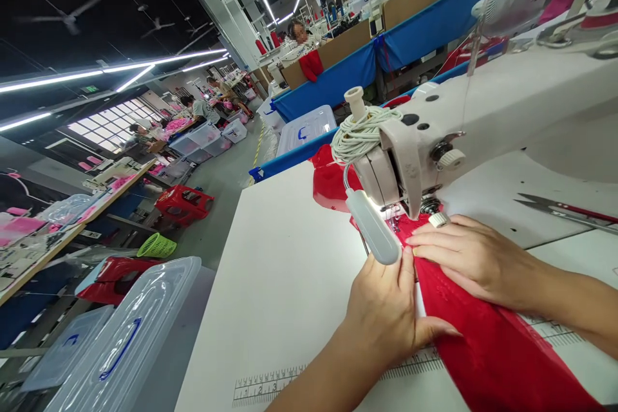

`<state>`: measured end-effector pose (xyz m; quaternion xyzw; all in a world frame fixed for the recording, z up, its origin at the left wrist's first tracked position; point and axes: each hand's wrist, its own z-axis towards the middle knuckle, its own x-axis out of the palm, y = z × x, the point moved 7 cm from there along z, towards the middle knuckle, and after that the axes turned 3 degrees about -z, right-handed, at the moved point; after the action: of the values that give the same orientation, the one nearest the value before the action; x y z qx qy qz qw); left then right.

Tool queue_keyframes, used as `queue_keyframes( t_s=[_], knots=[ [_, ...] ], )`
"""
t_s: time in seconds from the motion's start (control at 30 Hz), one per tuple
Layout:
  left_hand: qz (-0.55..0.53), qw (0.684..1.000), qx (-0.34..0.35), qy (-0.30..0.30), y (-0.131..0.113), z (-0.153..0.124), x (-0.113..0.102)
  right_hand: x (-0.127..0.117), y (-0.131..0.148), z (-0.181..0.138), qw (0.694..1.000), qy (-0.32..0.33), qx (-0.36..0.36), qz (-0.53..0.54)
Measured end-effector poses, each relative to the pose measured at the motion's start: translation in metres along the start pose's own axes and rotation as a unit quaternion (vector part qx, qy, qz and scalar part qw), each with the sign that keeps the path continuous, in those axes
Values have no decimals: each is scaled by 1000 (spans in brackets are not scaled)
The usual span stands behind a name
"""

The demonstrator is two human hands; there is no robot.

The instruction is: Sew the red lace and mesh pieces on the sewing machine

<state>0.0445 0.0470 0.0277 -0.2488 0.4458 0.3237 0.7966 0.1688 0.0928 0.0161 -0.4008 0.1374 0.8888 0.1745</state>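
A length of red fabric runs from under the needle area of a white sewing machine toward the table's front right. My right hand lies flat on this fabric, fingers stretched toward the needle. Beside the fabric's left edge is my left hand, fingers extended forward and its thumb spread out over the cloth. A grey lamp partly covers the left fingertips. The presser foot sits just beyond my fingers, on or close to the red cloth. Another red piece lies behind the machine head.
Scissors lie on the machine bed at the right. A printed ruler marks the white table's front. Clear lidded bins stand left below, with red stools beyond. Several people work at other machines farther back.
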Motion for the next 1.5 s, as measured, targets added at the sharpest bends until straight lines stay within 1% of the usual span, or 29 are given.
queue_keyframes(
  t_s=[0.13, 0.27, 0.37, 0.5, 0.67, 0.87, 1.03, 1.2, 1.37, 1.5],
  knots=[
    [12, 1000, 2, 3, 0, 0, 1, 2, -2, -4, 1000, -14, 5, 5],
    [-2, 1000, -6, -6, 1, 1, -1, -1, -1, -3, 1000, -30, -2, -7],
    [-8, 1000, -16, -9, 4, 2, -1, 0, -2, -2, 1000, -26, -2, -12],
    [19, 999, -14, -26, 6, 2, -1, 2, -4, 0, 1000, -17, 2, -17],
    [26, 999, -18, -41, 10, 5, -2, 1, -9, 3, 999, -10, 29, -21],
    [38, 999, -24, -17, 13, 5, 0, 2, -9, 9, 999, 35, 27, -27],
    [95, 995, -9, 18, 8, 0, 4, 5, -12, 6, 998, 33, 52, -9],
    [102, 995, -9, 17, 7, -1, 5, 8, -13, 4, 998, 31, 58, -13],
    [117, 992, -11, 46, 10, -1, 9, 8, -14, 6, 997, 47, 54, -31],
    [119, 991, -18, 57, 12, -1, 8, 8, -14, 6, 997, 37, 57, -32]
  ],
)
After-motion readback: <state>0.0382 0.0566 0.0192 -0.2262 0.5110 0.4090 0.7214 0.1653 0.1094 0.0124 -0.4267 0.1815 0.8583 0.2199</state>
